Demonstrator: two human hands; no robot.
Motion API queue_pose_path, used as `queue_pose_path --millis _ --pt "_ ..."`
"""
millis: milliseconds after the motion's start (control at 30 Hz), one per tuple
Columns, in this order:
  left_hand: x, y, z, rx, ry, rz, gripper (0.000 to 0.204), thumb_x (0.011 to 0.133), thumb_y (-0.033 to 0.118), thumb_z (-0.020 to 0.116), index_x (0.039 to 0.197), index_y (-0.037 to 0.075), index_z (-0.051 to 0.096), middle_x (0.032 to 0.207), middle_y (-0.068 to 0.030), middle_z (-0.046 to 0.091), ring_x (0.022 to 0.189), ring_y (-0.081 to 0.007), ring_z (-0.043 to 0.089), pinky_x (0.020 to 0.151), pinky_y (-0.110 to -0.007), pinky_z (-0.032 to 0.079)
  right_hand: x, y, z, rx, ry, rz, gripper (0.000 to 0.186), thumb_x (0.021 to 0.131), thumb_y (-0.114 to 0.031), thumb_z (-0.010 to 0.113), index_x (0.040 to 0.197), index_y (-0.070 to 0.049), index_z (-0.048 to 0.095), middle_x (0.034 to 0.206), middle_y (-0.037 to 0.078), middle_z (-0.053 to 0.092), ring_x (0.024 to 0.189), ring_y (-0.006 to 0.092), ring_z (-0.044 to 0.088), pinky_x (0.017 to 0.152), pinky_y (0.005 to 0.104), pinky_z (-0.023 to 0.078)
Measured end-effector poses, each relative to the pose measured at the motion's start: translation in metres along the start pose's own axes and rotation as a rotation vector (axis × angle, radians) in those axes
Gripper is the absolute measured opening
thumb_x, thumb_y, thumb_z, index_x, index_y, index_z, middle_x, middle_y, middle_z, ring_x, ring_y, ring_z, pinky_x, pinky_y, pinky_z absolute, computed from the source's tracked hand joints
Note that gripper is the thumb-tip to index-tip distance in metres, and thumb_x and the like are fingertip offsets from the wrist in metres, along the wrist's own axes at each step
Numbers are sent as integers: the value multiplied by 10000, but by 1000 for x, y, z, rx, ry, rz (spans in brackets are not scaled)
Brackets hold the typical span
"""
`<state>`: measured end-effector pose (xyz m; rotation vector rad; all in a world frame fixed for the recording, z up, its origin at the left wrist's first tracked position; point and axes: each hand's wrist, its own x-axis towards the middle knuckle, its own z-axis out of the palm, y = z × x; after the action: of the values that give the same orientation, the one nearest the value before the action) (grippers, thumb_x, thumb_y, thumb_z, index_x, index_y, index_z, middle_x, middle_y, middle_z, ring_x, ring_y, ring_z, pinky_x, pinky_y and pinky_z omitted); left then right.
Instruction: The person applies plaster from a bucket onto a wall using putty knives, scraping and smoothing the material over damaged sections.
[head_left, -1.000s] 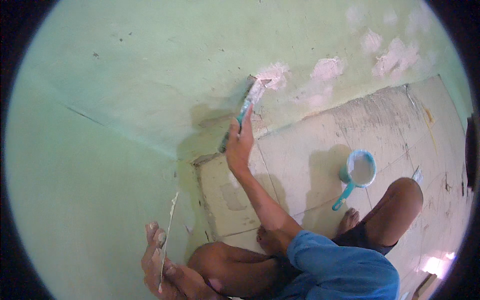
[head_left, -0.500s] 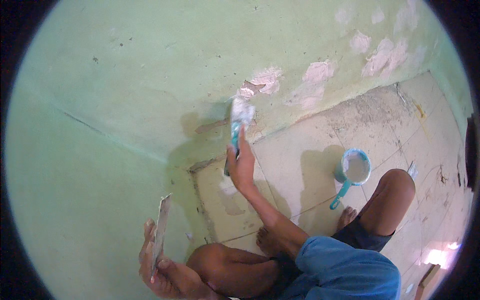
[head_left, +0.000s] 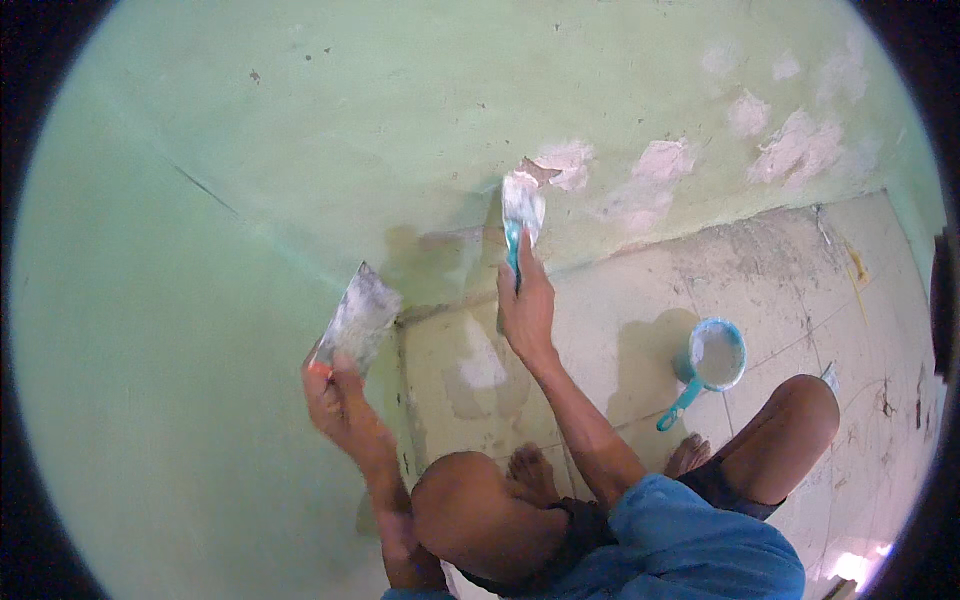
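My right hand (head_left: 528,315) is closed around the teal handle of a putty knife (head_left: 523,205). Its whitish, smeared blade lies against or very close to the green wall (head_left: 430,130), at the left end of a pale pink filler patch (head_left: 568,165) with a bare brown spot. Lower and to the left, my left hand (head_left: 345,405) grips a wide metal scraper (head_left: 362,312) by its lower edge. The scraper's grey, filler-smeared face is turned up, well apart from the putty knife. Fingers hide the scraper's lower end.
A teal dipper (head_left: 715,355) of pale filler stands on the tiled floor (head_left: 590,380) to the right, its handle toward me. More pink patches (head_left: 795,150) run along the wall to the right. My bent knees (head_left: 470,510) flank my right arm.
My left hand has risen toward the wall corner, and its scraper has turned from edge-on to showing its broad face. The putty knife stays by the same patch; the view has shifted.
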<state>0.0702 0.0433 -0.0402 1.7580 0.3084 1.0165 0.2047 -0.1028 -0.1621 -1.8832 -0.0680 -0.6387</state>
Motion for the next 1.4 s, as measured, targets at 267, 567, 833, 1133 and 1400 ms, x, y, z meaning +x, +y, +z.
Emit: queue_pose_path --millis 267,567,833,1133,1400 --pt "8 -30 36 -403 -84 -359 162 956 164 531 1042 41 592 847 25 569 722 -64 499 605 -214 382 0 -14 -72 616 -676 426 497 916 -113 538 1406 -94 458 1031 122 664 832 193 615 759 317 502" --pt "6 -40 49 -707 -289 -519 155 950 136 520 1054 29 562 993 -27 627 873 -99 597 812 -268 467 30 -3 -100 103 -696 -386 569 849 -43 582 1368 -265 514 895 131 558 767 309 545 729 331 479" --pt "16 -44 37 -298 -276 -227 186 987 162 491 1084 17 556 953 -27 621 843 -85 543 795 -263 450 33 18 -136 394 -769 289 342 952 -205 516 1239 -25 560 821 81 619 665 164 608 523 287 487" --pt "-6 -62 43 34 -479 466 172 932 40 529 1077 5 614 1038 -131 674 941 -247 643 833 -354 496 23 -17 -143 740 -1060 813 348 940 -251 534 1137 34 570 712 60 597 465 113 513 409 242 430" --pt "-27 -90 15 256 -472 310 259 868 -65 544 1098 24 624 1047 -156 670 936 -301 651 808 -361 506 51 3 -166 654 -710 664 459 902 -356 577 1152 29 573 640 13 536 456 86 489 386 242 402"
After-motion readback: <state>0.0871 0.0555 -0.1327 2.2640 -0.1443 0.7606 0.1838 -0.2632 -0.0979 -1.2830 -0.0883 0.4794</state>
